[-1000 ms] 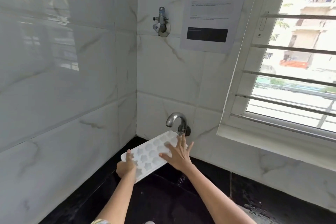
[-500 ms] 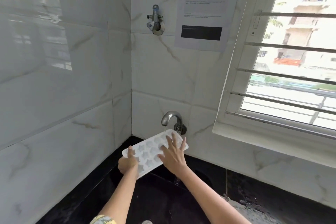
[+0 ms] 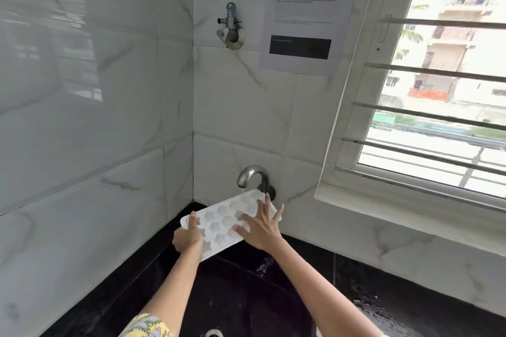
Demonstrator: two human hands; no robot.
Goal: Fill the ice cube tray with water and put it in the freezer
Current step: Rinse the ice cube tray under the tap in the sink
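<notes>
From the head camera, the white ice cube tray [image 3: 227, 223] was held over the black sink [image 3: 235, 295], its far end under the curved metal tap [image 3: 253, 176] — a thin stream of water ran from the spout onto that end. The tray sat tilted, the near-left corner lower than the end at the tap, and its star-shaped cups faced up.

The left hand [image 3: 188, 236] was clamped on the tray's near-left corner, thumb on top and the other fingers out of sight beneath. The right hand [image 3: 258, 228] lay flat on the tray's right side, fingers spread apart and pressing down on the cups, not curled round anything.

Water glistened on the black worktop [image 3: 410, 293] to the right of the sink. Above the tap a small wall valve [image 3: 230, 27] stuck out from the marble tiles, with a printed sheet [image 3: 306, 13] stuck beside it — and the barred window [image 3: 438, 90] to the right.
</notes>
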